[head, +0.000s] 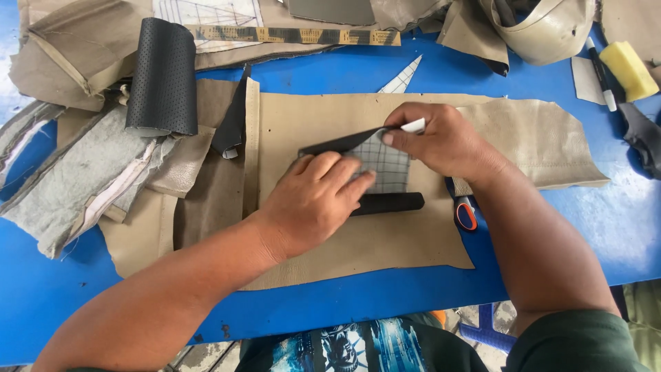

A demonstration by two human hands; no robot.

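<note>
My left hand (313, 200) presses flat on a small black leather piece (385, 165) whose grey gridded underside faces up. The piece lies on a large tan leather sheet (385, 241). My right hand (441, 141) pinches the piece's upper edge and a small white marker (414, 125), lifting the black flap. A rolled black edge (389, 203) lies along the piece's near side.
A perforated black leather roll (164, 76) and tan and grey scraps (82, 179) pile at the left. A wooden ruler (296, 34) lies at the back. Orange-handled scissors (465, 212) sit under my right wrist. A yellow sponge (628, 69) and a pen (600, 72) are at the right.
</note>
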